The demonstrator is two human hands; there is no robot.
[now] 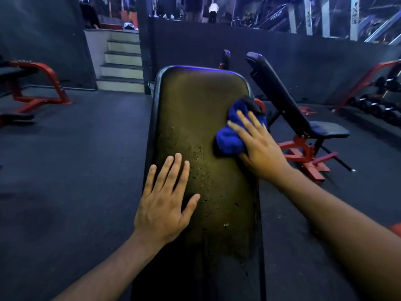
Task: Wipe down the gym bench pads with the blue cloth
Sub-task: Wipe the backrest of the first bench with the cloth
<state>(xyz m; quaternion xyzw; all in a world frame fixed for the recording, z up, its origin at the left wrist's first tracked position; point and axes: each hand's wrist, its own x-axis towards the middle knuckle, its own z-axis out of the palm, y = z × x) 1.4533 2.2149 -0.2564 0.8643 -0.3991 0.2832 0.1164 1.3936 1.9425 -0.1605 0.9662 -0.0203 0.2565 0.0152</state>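
Note:
A long dark bench pad [199, 109] runs away from me down the middle of the view, with small droplets or specks scattered across its centre. My left hand [165, 198] lies flat on the pad's left side, fingers straight and spread. My right hand [258, 146] presses a bunched blue cloth [232, 137] against the pad's right edge, fingers extended over the cloth. Part of the cloth sticks out beyond my fingertips.
A second adjustable bench [288, 109] with a red frame stands close on the right, its backrest raised. Red equipment [36, 85] sits at the far left, a dumbbell rack [377, 101] at the far right. Steps [123, 61] rise behind. Dark rubber floor surrounds the bench.

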